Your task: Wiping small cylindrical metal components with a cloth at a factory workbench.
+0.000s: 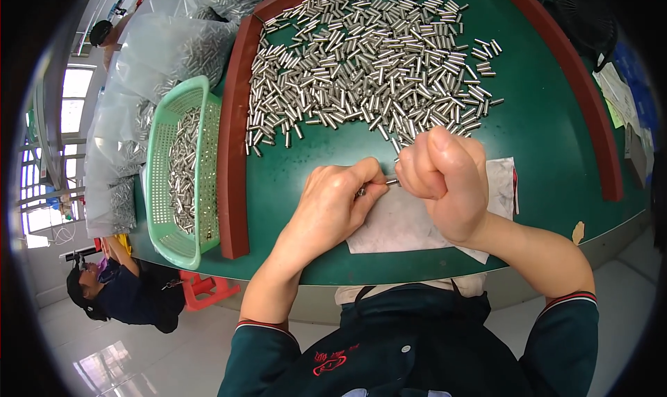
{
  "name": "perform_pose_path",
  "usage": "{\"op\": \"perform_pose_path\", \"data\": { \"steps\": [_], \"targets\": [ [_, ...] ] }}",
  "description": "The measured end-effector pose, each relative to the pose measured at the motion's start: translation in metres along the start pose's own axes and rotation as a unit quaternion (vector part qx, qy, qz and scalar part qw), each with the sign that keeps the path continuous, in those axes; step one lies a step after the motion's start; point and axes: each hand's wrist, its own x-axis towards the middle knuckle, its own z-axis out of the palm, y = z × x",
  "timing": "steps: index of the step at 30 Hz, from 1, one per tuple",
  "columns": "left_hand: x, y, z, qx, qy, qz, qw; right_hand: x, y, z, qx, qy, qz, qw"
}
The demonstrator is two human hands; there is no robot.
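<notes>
My left hand (339, 201) is closed in front of me, thumb and fingers pinched, with the ends of small metal pins showing between them. Close beside it, my right hand (448, 178) is curled into a fist. One shiny metal pin (392, 182) bridges the short gap between the two hands; the right fingers hide its far end. Below both hands lies a smudged pale sheet (396, 223) on the green tabletop (313, 258). Beyond them spreads a large heap of loose metal pins (368, 63), its near edge reaching almost to my right knuckles.
Red-brown rails (234, 147) border the work surface on the left, back and right. Outside the left rail stands a light green basket (161, 216) of pins, beside clear bags (132, 77) of more pins. A person (125, 286) works at left near a red stool (205, 291). A dark fan (587, 15) stands far right.
</notes>
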Motion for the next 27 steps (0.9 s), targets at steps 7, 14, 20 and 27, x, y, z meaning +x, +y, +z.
{"op": "perform_pose_path", "data": {
  "steps": [7, 14, 20, 27],
  "targets": [
    [0.001, -0.002, 0.000, 0.014, 0.003, -0.010, 1.000, 0.008, 0.000, -0.003, 0.040, 0.012, 0.020, 0.999],
    [0.001, -0.009, -0.015, -0.453, -0.016, -0.147, 0.879, 0.006, -0.014, -0.009, 0.082, -0.025, 0.031, 0.996],
    [0.003, -0.038, -0.013, -0.706, -0.027, -0.143, 0.694, 0.003, -0.007, -0.012, 0.097, -0.031, 0.055, 0.993],
    [0.007, -0.031, -0.018, -0.677, -0.011, -0.185, 0.712, 0.006, -0.007, -0.013, 0.100, -0.021, 0.060, 0.993]
  ]
}}
